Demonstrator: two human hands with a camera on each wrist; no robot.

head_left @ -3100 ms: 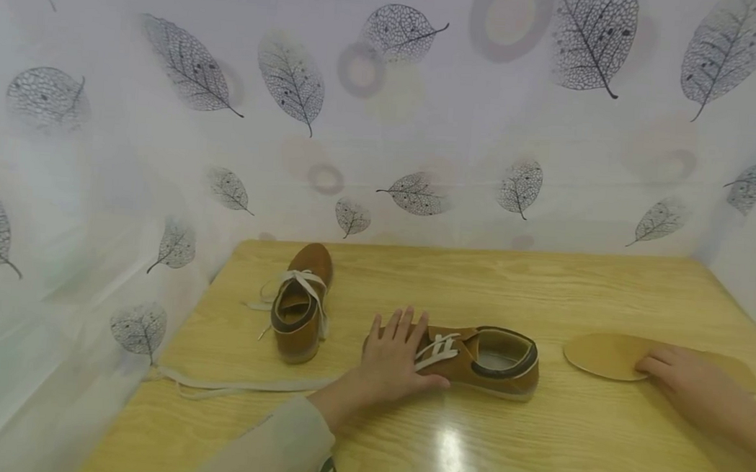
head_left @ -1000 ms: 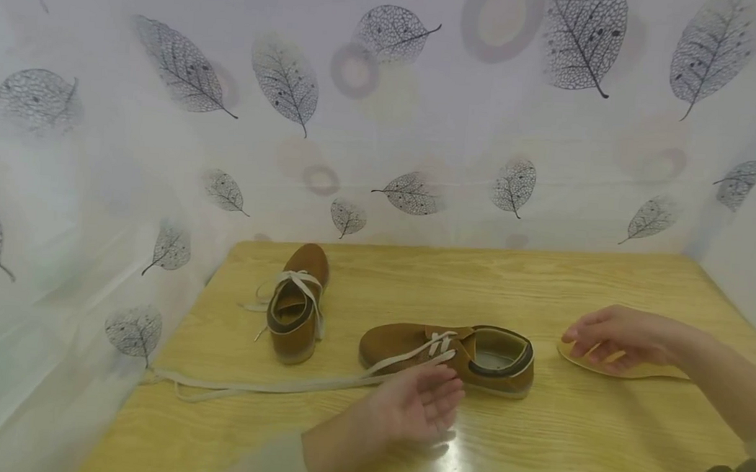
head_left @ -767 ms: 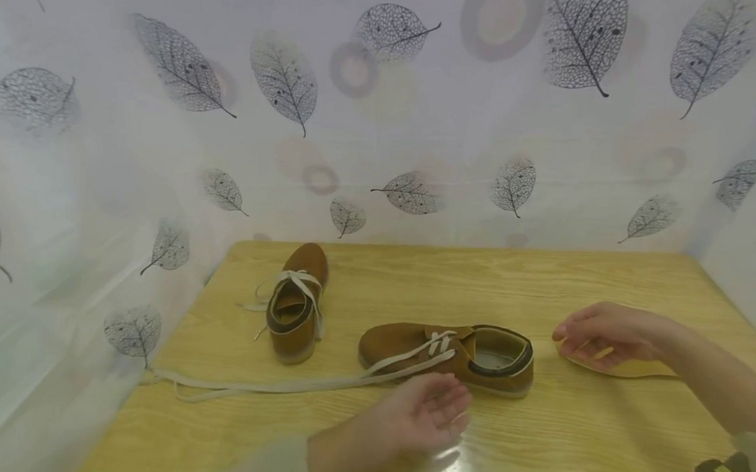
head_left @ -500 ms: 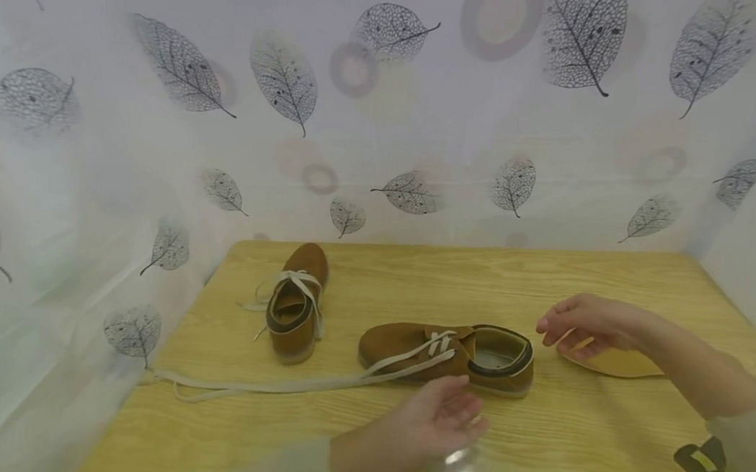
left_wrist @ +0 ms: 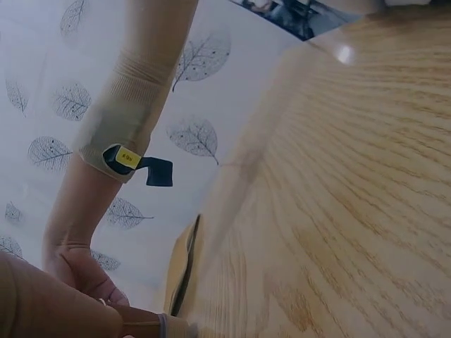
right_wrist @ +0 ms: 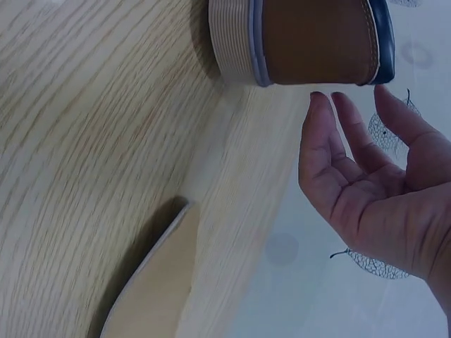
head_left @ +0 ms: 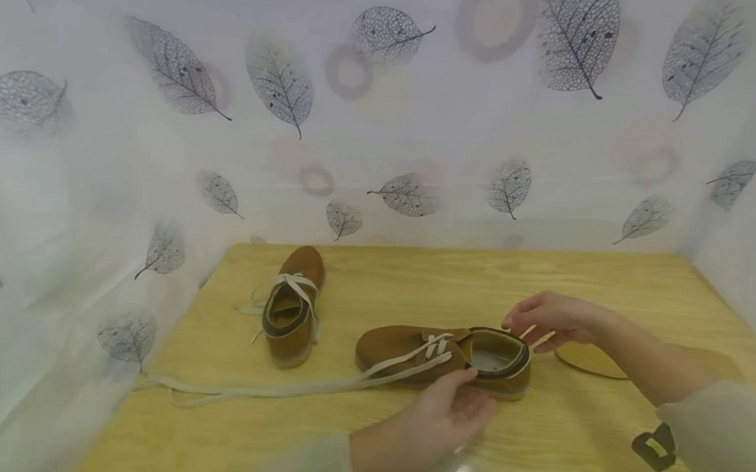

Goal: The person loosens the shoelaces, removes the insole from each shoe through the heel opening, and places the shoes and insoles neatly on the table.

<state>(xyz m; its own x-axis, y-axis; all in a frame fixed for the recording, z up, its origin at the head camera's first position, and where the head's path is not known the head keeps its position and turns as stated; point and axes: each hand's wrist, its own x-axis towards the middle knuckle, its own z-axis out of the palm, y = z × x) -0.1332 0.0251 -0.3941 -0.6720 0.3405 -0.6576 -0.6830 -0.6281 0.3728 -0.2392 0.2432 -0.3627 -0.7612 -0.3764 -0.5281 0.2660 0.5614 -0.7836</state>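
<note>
A brown lace-up shoe [head_left: 391, 344] lies toe to the left on the wooden table, its white laces loose. My left hand [head_left: 428, 421] is at its near side, thumb tip by the collar and fingers loosely bent. Over the heel hovers my right hand [head_left: 558, 319], fingers relaxed with nothing between them. From the right wrist view, this hand [right_wrist: 380, 179] has its fingertips just short of the shoe heel [right_wrist: 317, 42]. A tan insole [head_left: 711, 361] rests on the table to the right, partly hidden by my right forearm; its tip also shows in the right wrist view.
A second brown shoe [head_left: 296, 307] with tied white laces stands at the back left. Long loose laces [head_left: 265, 388] trail leftward across the wooden table [head_left: 609, 286]. Leaf-printed curtains [head_left: 411, 122] surround the table's back and sides.
My right hand has left the insole and moved left to the shoe's heel. My left hand has come off the toe and shifted right along the near side. Shoes and insole stay put.
</note>
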